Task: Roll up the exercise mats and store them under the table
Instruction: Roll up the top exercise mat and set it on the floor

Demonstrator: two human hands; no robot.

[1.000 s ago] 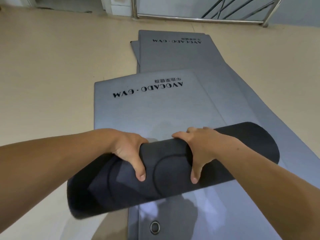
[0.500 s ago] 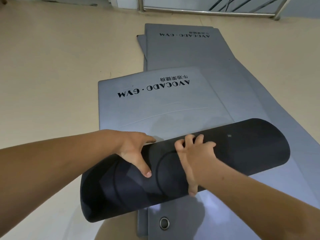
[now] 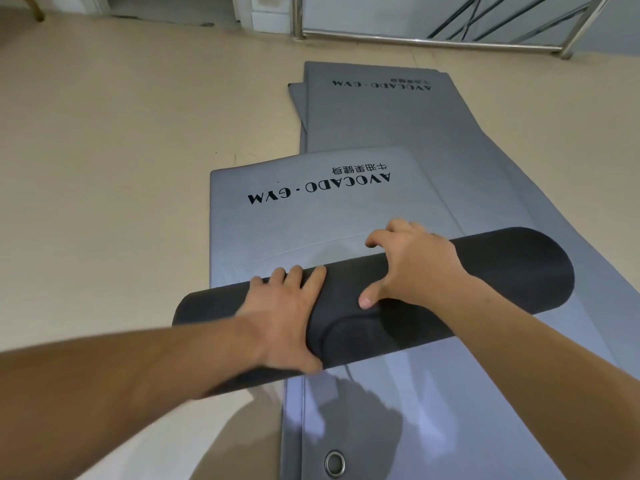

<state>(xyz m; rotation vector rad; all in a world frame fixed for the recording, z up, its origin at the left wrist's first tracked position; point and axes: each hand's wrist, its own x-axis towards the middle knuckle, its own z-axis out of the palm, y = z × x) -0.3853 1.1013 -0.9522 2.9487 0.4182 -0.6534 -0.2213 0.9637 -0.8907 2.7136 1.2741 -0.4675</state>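
Note:
A grey mat printed AVOCADO·GYM [image 3: 294,230] lies on the floor, its near part wound into a thick dark roll [image 3: 502,271] that lies across it. My left hand [image 3: 287,313] presses flat on top of the roll's left half, fingers stretched toward the far side. My right hand [image 3: 415,268] arches over the middle of the roll. Its fingers curl down the far side and its thumb presses the near face. Under this mat lie more grey mats [image 3: 381,112], flat and stacked, reaching further away.
A metal eyelet [image 3: 334,463] shows in the near end of a lower mat. Beige floor [image 3: 104,168] spreads to the left. A steel railing [image 3: 433,39] crosses the far edge of the room, beside a white doorframe [image 3: 270,19].
The roll has turned away from me toward the printed end and grown thicker. My left hand shifted from gripping the roll to lying flat on top. My right hand reached further over it.

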